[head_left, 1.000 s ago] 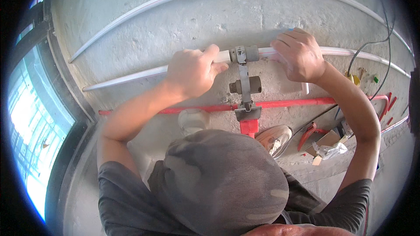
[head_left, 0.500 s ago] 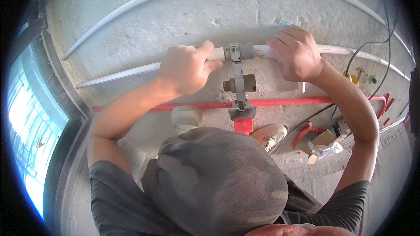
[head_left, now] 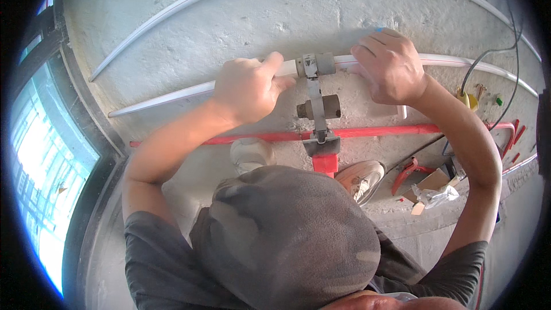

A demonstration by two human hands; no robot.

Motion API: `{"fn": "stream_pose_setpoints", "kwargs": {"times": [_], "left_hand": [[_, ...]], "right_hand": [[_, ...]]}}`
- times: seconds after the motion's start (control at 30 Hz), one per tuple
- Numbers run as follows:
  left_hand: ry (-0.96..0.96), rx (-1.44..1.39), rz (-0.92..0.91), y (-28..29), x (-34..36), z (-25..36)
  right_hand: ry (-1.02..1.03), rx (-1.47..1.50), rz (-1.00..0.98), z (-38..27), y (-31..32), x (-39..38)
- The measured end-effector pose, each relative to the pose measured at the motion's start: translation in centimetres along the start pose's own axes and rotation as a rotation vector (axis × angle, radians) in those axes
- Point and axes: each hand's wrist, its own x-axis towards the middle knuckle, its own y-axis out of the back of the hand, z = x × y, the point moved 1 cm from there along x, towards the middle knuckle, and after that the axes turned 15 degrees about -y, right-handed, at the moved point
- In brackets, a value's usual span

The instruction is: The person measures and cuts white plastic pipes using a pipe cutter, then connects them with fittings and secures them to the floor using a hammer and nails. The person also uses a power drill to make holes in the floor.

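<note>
Well, my left hand (head_left: pixel 249 89) is curled round the left pipe (head_left: pixel 166 99) and my right hand (head_left: pixel 393 68) round the right pipe (head_left: pixel 346 62), either side of the upper sleeve (head_left: pixel 326 64) on the heater (head_left: pixel 315 89). I should press both straight and evenly, without twisting.

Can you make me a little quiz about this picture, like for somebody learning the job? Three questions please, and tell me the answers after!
1. Pick one: what colour is the long pipe crossing just below the hands in the picture? A) green B) red C) black
2. True or false: the right hand is empty.
3. Fill the gap: the grey upper tool head is ______ the left hand and the right hand.

Key:
1. B, red.
2. False: it grips a white pipe.
3. between
</note>
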Motion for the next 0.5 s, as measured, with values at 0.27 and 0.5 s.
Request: {"fn": "stream_pose_setpoints", "kwargs": {"times": [0.27,0.5], "left_hand": [[-0.02,0.023,0.017,0.2,0.2,0.0],[0.004,0.02,-0.011,0.1,0.0,-0.2]], "right_hand": [[-0.062,-0.107,-0.056,0.2,0.0,-1.3],[-0.595,0.516,0.104,-9.3,-3.7,-12.5]]}}
